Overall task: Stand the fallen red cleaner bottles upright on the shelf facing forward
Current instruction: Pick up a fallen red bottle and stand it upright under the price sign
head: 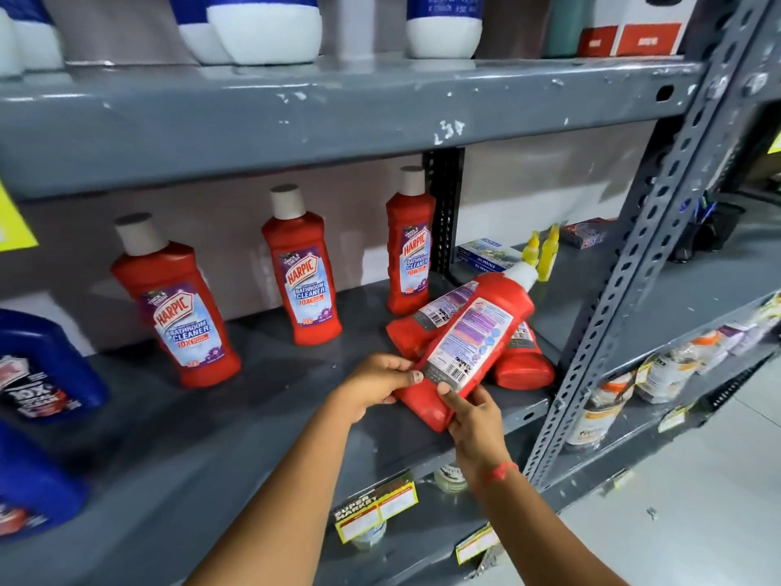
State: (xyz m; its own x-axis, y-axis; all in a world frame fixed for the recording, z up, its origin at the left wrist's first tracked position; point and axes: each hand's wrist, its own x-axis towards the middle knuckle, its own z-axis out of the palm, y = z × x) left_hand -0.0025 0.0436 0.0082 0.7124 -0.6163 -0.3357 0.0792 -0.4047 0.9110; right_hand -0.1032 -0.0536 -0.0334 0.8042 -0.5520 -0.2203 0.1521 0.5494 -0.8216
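Grey metal shelf (211, 437), head view. I see left hand (376, 384) and right hand (475, 420) both closed round base end of tilted red bottle (469, 348): back label up, white cap toward rear right, resting over two fallen red bottles (416, 327) lying near shelf's right end. Three upright red bottles (304, 268) stand behind and to left, front labels facing out. Blue jug (38, 370) at far left.

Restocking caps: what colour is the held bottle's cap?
White, on the held bottle; head view.
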